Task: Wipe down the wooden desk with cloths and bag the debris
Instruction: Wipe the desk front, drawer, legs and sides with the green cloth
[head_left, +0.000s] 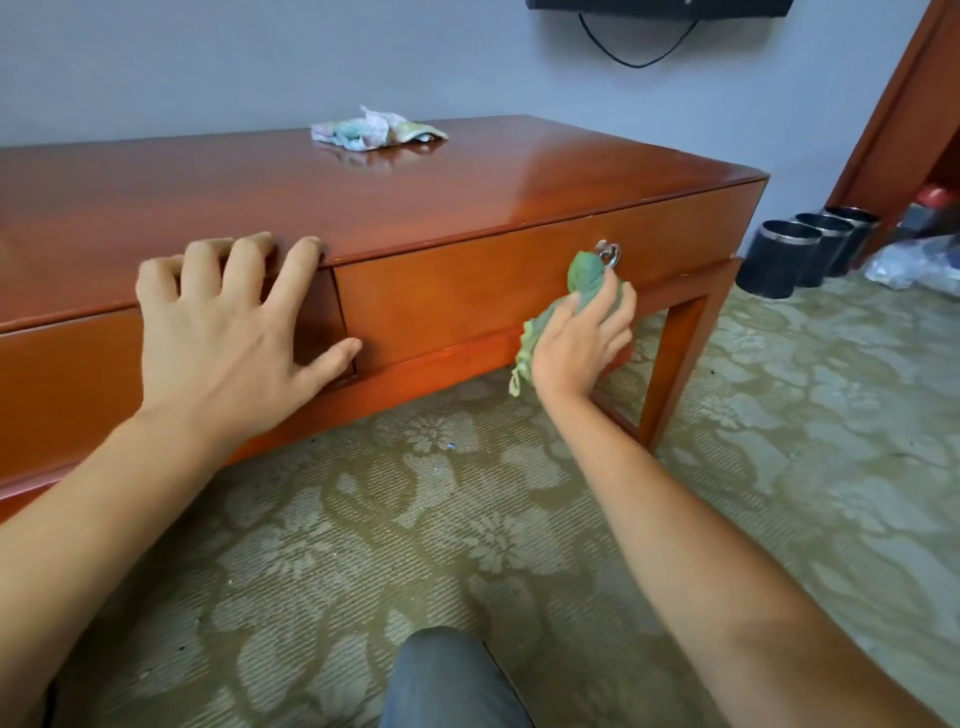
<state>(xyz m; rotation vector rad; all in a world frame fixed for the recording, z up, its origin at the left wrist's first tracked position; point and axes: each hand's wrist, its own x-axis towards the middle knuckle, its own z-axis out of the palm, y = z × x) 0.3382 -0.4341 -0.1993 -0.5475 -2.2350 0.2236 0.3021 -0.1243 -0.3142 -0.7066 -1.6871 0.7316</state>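
The glossy wooden desk (260, 197) fills the upper left, with two drawer fronts facing me. My right hand (582, 343) grips a bunched green cloth (584, 275) and presses it against the right drawer front, just under the drawer's metal ring pull (609, 253). My left hand (228, 332) rests on the desk's front edge with the fingers spread, fingertips on top and thumb on the drawer front. A second crumpled pale cloth (371, 130) lies on the desk top near the back wall.
Three black cylindrical bins (789, 260) stand on the carpet to the right of the desk, beside clear plastic bags (914, 260). A wooden door frame (893, 104) rises at the far right. Patterned carpet (467, 519) covers the floor, and my knee (447, 680) shows at the bottom.
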